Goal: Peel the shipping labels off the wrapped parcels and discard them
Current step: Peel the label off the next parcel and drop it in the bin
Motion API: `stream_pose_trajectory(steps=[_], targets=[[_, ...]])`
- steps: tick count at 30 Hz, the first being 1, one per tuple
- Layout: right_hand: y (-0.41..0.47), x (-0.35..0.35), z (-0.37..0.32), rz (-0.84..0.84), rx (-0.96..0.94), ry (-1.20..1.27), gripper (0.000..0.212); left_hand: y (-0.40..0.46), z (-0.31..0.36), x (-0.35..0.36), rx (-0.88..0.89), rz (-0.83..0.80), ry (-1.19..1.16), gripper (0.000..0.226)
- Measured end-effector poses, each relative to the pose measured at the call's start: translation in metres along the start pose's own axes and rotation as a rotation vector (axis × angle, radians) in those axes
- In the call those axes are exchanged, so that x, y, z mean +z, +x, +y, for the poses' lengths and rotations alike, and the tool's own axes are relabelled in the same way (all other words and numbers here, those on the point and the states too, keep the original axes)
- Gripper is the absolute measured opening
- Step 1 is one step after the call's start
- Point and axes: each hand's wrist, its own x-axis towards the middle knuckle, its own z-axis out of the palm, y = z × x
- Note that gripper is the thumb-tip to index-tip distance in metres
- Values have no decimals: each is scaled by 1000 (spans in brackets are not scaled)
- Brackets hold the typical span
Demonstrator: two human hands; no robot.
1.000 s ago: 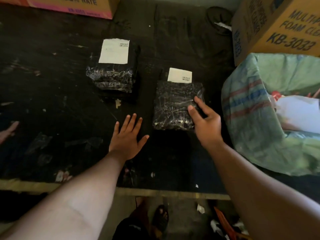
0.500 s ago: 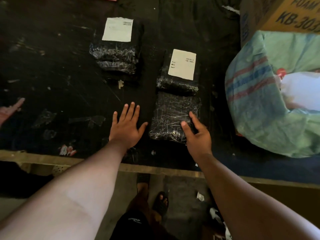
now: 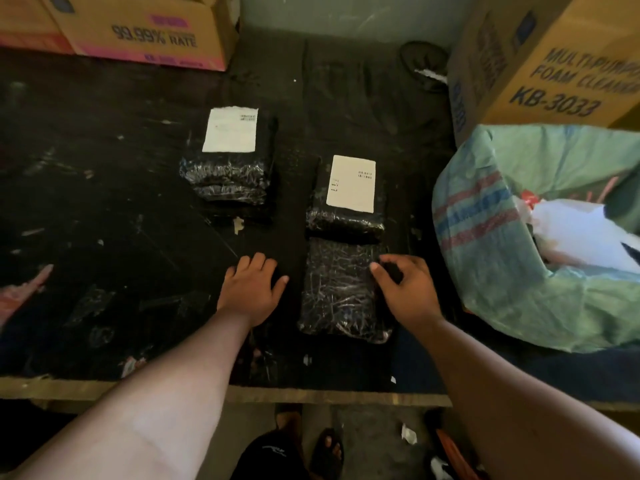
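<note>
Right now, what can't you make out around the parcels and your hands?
- Head view: print on both labels, far label and near label, too small.
- Near parcel: its underside is hidden, so any label there is unknown.
- Right hand: fingertip contact on the parcel is unclear.
- Sack: contents cut off by the right edge.

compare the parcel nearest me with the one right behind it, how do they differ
The near parcel shows no label; the parcel behind it carries a white label. The right hand touches the near one; the far one is untouched. Both are wrapped in black plastic.
</note>
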Motion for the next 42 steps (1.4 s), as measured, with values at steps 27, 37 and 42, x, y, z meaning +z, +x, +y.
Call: stream_pose_trajectory(steps=[27, 37, 42], targets=[[252, 17, -118, -344, -99, -642, 56, 181, 46, -42, 188, -185, -425, 144], [283, 38, -121, -339, -57, -741, 37, 181, 48, -34, 177, -162, -462, 144], [281, 33, -120, -278, -52, -735, 17, 181, 47, -34, 163, -185, -454, 144]])
